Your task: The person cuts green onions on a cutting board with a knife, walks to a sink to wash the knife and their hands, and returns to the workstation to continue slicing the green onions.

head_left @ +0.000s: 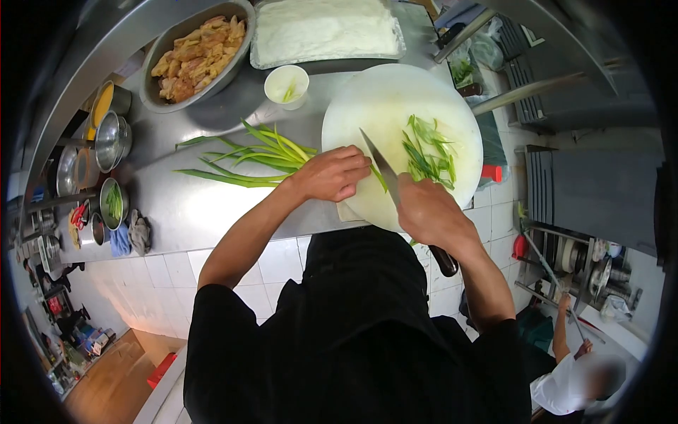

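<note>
My right hand (432, 212) is closed round the dark handle of a kitchen knife (379, 157), whose blade points up and left over the round white cutting board (360, 95). My left hand (333, 173) has its fingers curled at the board's left edge, closed on a scallion (381, 177) whose green end sticks out beside the blade. Left of that hand, several long scallions (247, 157) lie on the steel counter. Cut scallion strips (429, 152) are spread over the right half of the board.
A white cup (287, 86) with green bits stands behind the scallions. Farther back are a metal bowl of raw meat pieces (201, 56) and a tray of white powder (325, 32). Metal bowls (113, 138) line the left side. At lower right another person (565, 385) holds a pole.
</note>
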Action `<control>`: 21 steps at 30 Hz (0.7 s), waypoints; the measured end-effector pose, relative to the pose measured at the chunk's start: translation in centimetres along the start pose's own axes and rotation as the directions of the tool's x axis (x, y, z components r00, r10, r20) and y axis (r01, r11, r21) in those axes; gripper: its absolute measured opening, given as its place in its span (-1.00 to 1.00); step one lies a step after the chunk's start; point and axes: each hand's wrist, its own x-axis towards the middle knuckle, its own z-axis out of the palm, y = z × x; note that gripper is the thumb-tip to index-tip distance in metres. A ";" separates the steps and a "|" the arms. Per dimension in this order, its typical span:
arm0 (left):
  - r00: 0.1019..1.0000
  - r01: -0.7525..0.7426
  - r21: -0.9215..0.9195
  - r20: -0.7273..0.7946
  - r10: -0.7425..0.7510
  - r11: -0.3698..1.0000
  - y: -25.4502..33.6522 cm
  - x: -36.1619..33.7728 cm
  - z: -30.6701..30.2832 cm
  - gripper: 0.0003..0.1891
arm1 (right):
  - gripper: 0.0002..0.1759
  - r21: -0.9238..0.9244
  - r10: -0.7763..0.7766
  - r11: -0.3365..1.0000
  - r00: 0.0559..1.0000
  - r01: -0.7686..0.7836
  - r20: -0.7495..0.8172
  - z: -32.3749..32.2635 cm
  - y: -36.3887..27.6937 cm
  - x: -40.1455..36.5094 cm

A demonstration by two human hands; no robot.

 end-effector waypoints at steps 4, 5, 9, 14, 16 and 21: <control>1.000 -0.028 -0.024 -0.006 0.028 0.999 -0.5 -0.1 0.0 -0.62 | -0.78 -0.059 -0.029 0.998 1.000 0.029 -0.007 0.8 -0.5 0.8; 1.000 -0.025 -0.024 -0.012 0.024 0.999 -0.6 -0.2 0.0 -0.62 | -0.78 -0.064 -0.030 0.997 1.000 0.030 -0.004 0.9 -0.5 0.9; 0.999 -0.043 -0.043 -0.032 0.041 0.998 -0.8 -0.3 0.1 -0.63 | -0.77 -0.080 -0.014 0.997 1.000 0.013 -0.012 1.6 -0.4 1.5; 0.998 -0.059 -0.037 -0.029 0.057 0.998 -1.0 -0.4 0.3 -0.66 | -0.75 -0.065 -0.021 0.998 0.998 0.017 -0.051 2.8 0.3 2.8; 0.998 -0.047 -0.024 -0.031 0.046 0.999 -1.0 -0.4 0.4 -0.66 | -0.76 -0.037 0.009 0.999 0.999 -0.011 -0.039 2.7 0.2 3.3; 1.000 0.005 0.012 -0.027 -0.005 1.000 -0.5 -0.3 0.1 -0.65 | -0.72 0.051 -0.004 0.999 0.999 0.006 -0.039 3.4 3.6 2.8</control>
